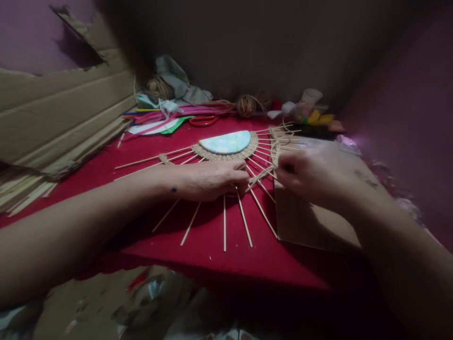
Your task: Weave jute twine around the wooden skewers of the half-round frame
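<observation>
Dim scene, dark, blurred edges.

The person's left hand (215, 181) is closed, palm down, forearm reaching inward; the right hand (314, 172) curls its fingers opposite.

The left hand (215, 180) hides the middle of the thin sticks (224, 226) under it. The right hand's (314, 174) fingertips are too dark and blurred to read. Beyond that hand, small items by the clear cup (311, 96) blur together.
</observation>
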Action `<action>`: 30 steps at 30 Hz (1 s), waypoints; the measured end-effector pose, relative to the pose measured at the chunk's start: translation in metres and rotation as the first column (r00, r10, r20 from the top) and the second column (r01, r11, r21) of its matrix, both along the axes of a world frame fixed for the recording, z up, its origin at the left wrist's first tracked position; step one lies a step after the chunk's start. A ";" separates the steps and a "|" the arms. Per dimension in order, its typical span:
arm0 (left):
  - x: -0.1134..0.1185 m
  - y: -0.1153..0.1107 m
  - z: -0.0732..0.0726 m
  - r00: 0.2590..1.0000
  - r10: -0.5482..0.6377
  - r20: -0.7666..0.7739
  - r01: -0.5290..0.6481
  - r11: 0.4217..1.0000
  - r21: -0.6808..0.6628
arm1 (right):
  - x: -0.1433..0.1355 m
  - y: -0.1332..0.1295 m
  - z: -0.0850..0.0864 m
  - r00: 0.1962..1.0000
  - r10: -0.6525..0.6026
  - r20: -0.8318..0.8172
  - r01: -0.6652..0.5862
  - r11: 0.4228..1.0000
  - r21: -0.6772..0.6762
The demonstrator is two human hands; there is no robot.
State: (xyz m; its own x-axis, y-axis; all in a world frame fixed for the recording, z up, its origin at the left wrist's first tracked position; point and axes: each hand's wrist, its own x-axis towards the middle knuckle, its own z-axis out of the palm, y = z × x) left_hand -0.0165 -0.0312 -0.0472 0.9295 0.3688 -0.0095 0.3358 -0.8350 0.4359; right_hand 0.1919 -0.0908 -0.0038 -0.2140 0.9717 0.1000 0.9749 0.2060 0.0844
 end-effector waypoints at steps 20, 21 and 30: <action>-0.009 0.003 0.000 0.987 0.084 0.135 -0.090 0.995 0.033 | 0.040 0.037 -0.012 0.969 -0.231 -0.089 0.243 0.958 0.151; -0.008 0.002 -0.001 0.987 0.063 0.147 -0.071 0.996 0.052 | 0.043 0.039 -0.013 0.966 -0.234 -0.109 0.251 0.951 0.183; -0.008 0.004 -0.002 0.994 -0.007 0.108 -0.001 0.997 0.073 | 0.050 0.037 -0.002 0.898 -0.250 -0.363 0.381 0.853 0.357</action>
